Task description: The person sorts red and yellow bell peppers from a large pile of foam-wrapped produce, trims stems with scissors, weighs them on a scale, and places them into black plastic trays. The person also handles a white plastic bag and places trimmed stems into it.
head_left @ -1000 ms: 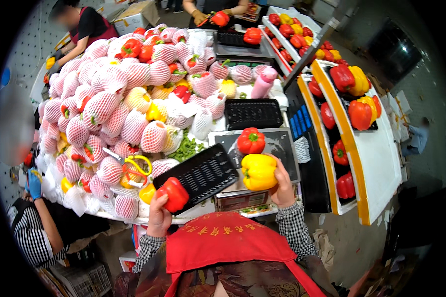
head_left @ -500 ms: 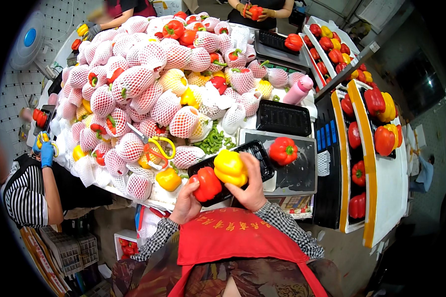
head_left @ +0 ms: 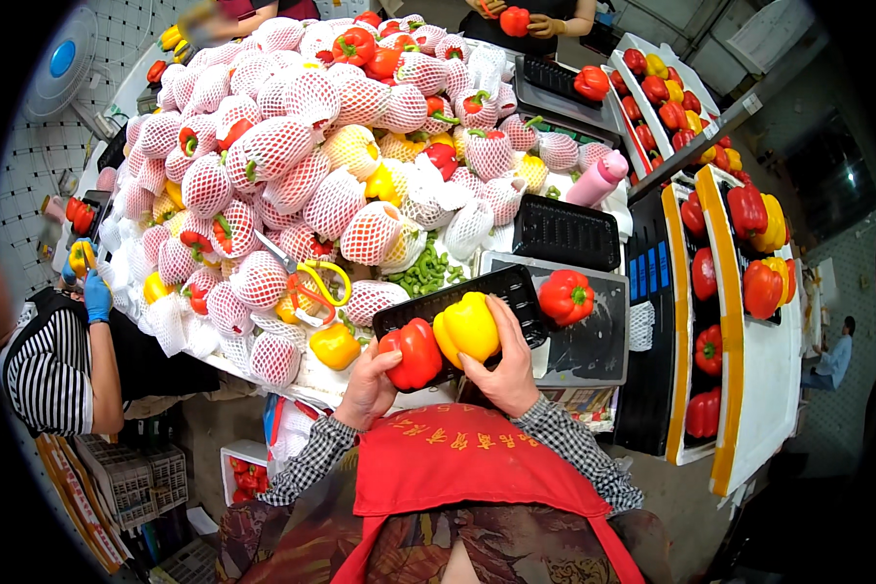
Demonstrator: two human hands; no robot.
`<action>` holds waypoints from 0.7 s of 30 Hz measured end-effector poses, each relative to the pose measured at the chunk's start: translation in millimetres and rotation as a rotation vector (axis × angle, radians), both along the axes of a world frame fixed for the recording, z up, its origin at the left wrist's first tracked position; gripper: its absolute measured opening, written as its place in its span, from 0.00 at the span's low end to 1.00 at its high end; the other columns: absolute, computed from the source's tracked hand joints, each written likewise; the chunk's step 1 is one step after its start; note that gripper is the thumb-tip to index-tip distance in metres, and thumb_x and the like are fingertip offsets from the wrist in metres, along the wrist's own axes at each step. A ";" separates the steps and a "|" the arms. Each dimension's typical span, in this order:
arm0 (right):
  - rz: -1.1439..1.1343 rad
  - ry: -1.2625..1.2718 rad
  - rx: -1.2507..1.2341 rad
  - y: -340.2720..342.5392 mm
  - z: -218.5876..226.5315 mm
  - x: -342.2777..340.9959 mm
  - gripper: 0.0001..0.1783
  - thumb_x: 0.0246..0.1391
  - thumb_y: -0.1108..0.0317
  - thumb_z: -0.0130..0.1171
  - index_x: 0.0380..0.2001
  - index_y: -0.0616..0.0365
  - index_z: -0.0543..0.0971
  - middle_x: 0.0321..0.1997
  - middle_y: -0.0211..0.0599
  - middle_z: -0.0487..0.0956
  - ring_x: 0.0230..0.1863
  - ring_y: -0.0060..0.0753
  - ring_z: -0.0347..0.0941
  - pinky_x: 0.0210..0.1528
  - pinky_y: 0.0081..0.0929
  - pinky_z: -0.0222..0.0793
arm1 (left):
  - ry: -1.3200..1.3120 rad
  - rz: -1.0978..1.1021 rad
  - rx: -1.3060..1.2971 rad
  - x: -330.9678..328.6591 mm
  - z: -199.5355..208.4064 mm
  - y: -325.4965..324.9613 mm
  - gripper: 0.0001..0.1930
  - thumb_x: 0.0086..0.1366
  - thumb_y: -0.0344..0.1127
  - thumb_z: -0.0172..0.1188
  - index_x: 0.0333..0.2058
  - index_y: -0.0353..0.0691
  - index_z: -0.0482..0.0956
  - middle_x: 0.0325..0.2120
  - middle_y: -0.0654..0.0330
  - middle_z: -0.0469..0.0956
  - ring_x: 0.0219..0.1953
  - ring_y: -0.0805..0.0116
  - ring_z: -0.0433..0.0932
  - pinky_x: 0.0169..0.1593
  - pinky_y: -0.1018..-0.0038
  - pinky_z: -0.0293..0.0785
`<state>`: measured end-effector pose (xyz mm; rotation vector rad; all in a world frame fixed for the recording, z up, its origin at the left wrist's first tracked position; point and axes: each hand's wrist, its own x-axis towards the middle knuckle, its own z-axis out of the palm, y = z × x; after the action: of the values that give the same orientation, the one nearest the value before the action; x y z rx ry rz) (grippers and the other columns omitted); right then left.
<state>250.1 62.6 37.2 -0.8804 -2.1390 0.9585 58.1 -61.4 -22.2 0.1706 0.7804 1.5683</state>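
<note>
My left hand [head_left: 368, 387] closes round a red bell pepper [head_left: 414, 354] at the left part of a black plastic tray [head_left: 504, 285]. Beside it, my right hand [head_left: 508, 365] grips a yellow bell pepper [head_left: 467, 329] over the same tray. The two peppers lie side by side and seem to touch; whether they rest on the tray's bottom I cannot tell. Just right of the tray, a loose red bell pepper [head_left: 565, 298] sits on a dark flat plate [head_left: 605, 341]. A loose yellow bell pepper [head_left: 335, 346] lies to the left, below yellow-handled scissors [head_left: 323, 292].
A heap of net-wrapped peppers [head_left: 282, 156] covers the table. Green stem bits [head_left: 426, 273], an unfilled black tray [head_left: 566, 234] and a pink bottle [head_left: 599, 179] lie beyond my hands. Foam boxes of peppers [head_left: 715, 331] stand right. A striped-shirted co-worker [head_left: 54, 370] works at left.
The view has shifted a little. My right hand has turned with the yellow pepper, which now sits more squarely beside the red one. More of the black tray shows behind them.
</note>
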 end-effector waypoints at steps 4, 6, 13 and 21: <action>-0.002 -0.066 0.362 -1.5 -3.0 -10.4 0.47 0.43 0.68 0.73 0.67 0.60 0.64 0.70 0.62 0.59 0.68 0.65 0.60 0.69 0.47 0.60 | -0.213 0.026 0.065 1.7 -7.8 2.0 0.29 0.64 0.34 0.59 0.63 0.35 0.65 0.59 0.54 0.73 0.60 0.60 0.74 0.65 0.60 0.69; 0.055 -0.141 0.335 -6.1 -5.9 -10.9 0.47 0.43 0.69 0.73 0.68 0.57 0.64 0.71 0.63 0.56 0.69 0.69 0.56 0.69 0.51 0.58 | -0.195 0.033 0.083 1.3 -13.7 6.1 0.29 0.64 0.34 0.58 0.63 0.35 0.64 0.60 0.54 0.72 0.62 0.59 0.72 0.67 0.59 0.66; 0.055 -0.015 0.161 3.7 -4.4 7.3 0.36 0.48 0.70 0.68 0.62 0.60 0.71 0.69 0.59 0.63 0.69 0.63 0.59 0.69 0.49 0.58 | -0.290 0.038 0.046 3.6 -43.9 11.5 0.32 0.62 0.36 0.58 0.65 0.36 0.64 0.63 0.53 0.70 0.65 0.56 0.68 0.70 0.57 0.60; -0.433 -0.429 0.416 75.7 1.8 52.9 0.41 0.50 0.57 0.69 0.66 0.57 0.67 0.71 0.60 0.58 0.72 0.63 0.53 0.71 0.56 0.51 | -0.290 0.012 0.034 2.0 -46.8 16.2 0.33 0.62 0.39 0.58 0.66 0.37 0.64 0.63 0.54 0.70 0.66 0.57 0.67 0.70 0.60 0.59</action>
<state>303.0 138.3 38.9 -1.3373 -2.2288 0.1015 60.1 -45.2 -68.9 -0.0373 0.5282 1.5751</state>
